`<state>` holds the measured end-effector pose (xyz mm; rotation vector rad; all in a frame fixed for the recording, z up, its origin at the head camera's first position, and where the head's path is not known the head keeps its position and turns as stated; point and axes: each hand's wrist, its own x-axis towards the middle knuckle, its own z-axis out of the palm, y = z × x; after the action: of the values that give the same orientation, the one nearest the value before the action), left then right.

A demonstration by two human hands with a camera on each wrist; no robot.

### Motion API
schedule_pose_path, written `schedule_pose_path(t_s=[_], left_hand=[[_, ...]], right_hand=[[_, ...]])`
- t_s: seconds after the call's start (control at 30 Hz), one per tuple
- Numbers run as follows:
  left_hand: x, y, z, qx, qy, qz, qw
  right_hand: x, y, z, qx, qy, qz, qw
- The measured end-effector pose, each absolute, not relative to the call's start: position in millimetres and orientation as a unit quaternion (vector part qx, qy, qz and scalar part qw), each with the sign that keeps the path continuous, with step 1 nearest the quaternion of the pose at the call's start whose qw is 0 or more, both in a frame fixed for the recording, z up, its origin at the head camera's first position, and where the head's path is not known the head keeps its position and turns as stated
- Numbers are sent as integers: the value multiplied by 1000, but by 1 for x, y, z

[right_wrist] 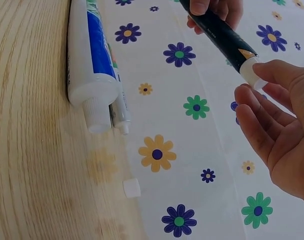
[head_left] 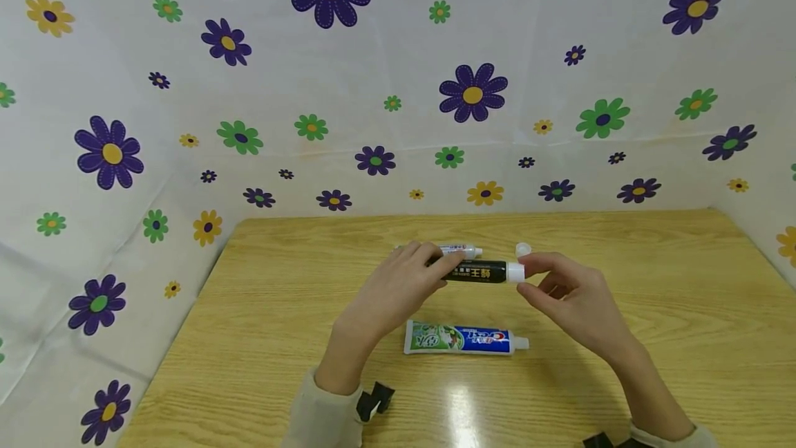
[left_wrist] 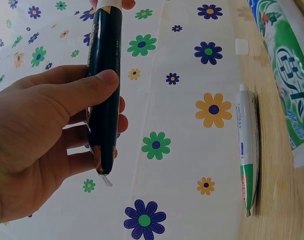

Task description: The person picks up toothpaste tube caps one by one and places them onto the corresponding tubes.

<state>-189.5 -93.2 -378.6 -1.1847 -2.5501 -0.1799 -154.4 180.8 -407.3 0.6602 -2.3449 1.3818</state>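
My left hand (head_left: 398,289) grips a black tube (head_left: 481,272) with gold lettering, held level above the table. In the left wrist view, the thumb lies across the front of the black tube (left_wrist: 104,95) and the fingers wrap behind it. The thumb and fingers of my right hand (head_left: 575,303) pinch the white cap (head_left: 515,272) at the tube's right end. The right wrist view also has the right thumb on this cap (right_wrist: 251,72). Below the hands, a blue, green and white Crest toothpaste tube (head_left: 460,339) lies flat, its white cap pointing right.
Behind the black tube lies a slimmer white and green tube (left_wrist: 247,145), partly hidden by the left hand in the head view. A loose white cap (head_left: 524,249) stands near the table's back. Flower-printed cloth (head_left: 398,75) surrounds the wooden table (head_left: 261,337).
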Motion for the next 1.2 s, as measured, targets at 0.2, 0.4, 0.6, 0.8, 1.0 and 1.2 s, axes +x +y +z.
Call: schedule_pose_path(t_s=[0.2,0.4,0.6,0.8,1.0,1.2], left_hand=[[-189,-93,-378,-418,-891,-67,161],[-189,-93,-378,-418,-892,-68,157],[-189,-92,-378,-418,-892,-70,157],[-189,-92,-378,-419,-891,-67,161],[-189,-92,-377,-419,-891,-70,161],[-189,-92,-377,-419,-891,-70,162]], right_hand=[[-153,183,-406,233,-827,484,166],[-152,183,-405,228,-833,477,163],[-153,184,-406,224,-835,478,156],[-154,184,-406,217,-839,478,145],[-154,184,-405,213,-842,475,141],[-154,185,-406,208,-845,475,132]])
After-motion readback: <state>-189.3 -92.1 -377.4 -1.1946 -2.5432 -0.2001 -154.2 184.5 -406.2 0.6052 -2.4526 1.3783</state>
